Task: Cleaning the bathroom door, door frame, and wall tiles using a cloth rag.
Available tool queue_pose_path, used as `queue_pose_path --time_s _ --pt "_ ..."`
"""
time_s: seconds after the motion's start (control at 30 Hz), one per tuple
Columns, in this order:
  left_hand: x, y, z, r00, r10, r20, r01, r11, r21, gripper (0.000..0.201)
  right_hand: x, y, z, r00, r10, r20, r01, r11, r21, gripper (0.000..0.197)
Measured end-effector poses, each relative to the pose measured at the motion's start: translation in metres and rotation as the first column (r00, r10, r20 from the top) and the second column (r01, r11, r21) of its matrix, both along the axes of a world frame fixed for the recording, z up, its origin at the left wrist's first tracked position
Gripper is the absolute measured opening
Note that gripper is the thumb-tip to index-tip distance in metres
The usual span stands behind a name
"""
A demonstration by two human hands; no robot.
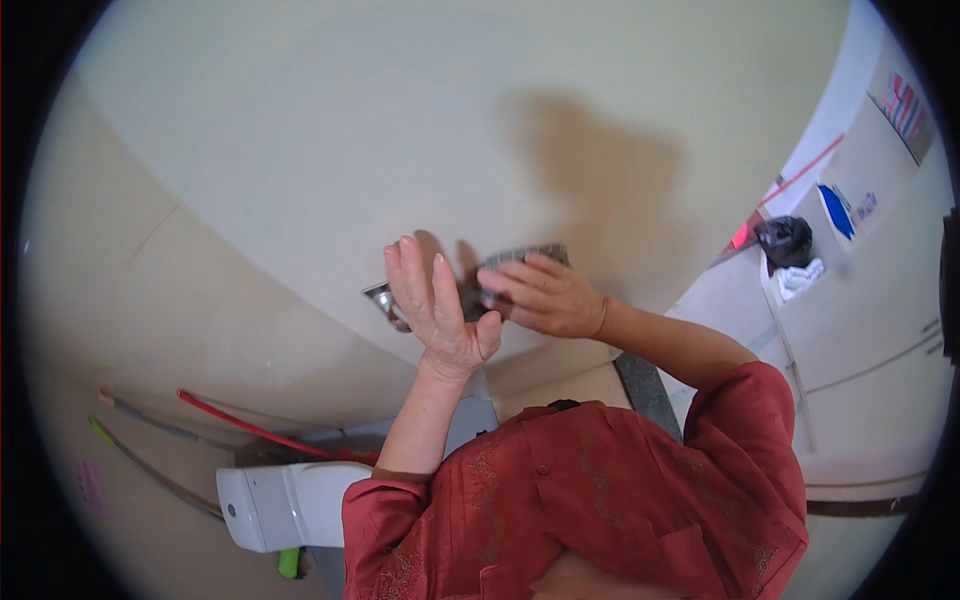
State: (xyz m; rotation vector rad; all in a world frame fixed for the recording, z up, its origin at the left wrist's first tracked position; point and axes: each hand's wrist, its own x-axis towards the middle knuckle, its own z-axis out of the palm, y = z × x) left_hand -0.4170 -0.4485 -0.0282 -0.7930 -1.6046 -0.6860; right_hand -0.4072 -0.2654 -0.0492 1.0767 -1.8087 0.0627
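Observation:
My left hand is raised at the middle of the view, fingers stretched up and thumb out to the right, holding nothing. Just right of it, my right hand reaches leftward with its fingers extended and somewhat blurred; I see nothing in them. A small gap lies between the two hands. Behind the left fingers shows a shiny metal piece with a corner edge. A dark grey, speckled edge appears beyond the right fingers. Both are partly hidden, so I cannot tell what they belong to.
A pale wall rises before me, with shadows on it. At lower left stand a white toilet and long handles, one red, one green-tipped. To the right, a black plastic bag and white cloth lie by pale cabinets.

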Motion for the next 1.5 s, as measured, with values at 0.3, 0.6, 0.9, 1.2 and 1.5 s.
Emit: queue_pose_path --time_s 0.3,0.6,0.9,1.2,1.5 --pt "-0.018 0.021 -0.001 0.962 0.253 -0.107 -0.266 0.954 -0.135 0.066 -0.008 0.065 0.040 0.934 -0.320 -0.158 0.219 0.864 -0.454 0.030" --pt "-0.021 0.028 0.003 0.947 0.255 -0.194 -0.282 0.951 -0.126 0.058 -0.005 0.178 0.000 0.839 -0.539 -0.076 0.285 0.553 -0.783 0.033" --pt "-0.023 0.029 -0.001 0.935 0.313 -0.166 -0.331 0.939 -0.090 0.057 -0.002 0.198 -0.055 0.786 -0.588 0.191 0.354 0.175 -0.919 0.036" --pt "-0.021 0.029 0.001 0.932 0.326 -0.160 -0.345 0.933 -0.104 0.056 0.008 0.074 -0.052 0.919 -0.379 0.110 0.289 0.459 -0.840 0.041" --pt "-0.020 0.026 -0.003 0.924 0.348 -0.158 -0.368 0.922 -0.119 0.057 0.000 0.178 -0.048 0.776 -0.611 0.159 0.396 0.276 -0.876 0.031"
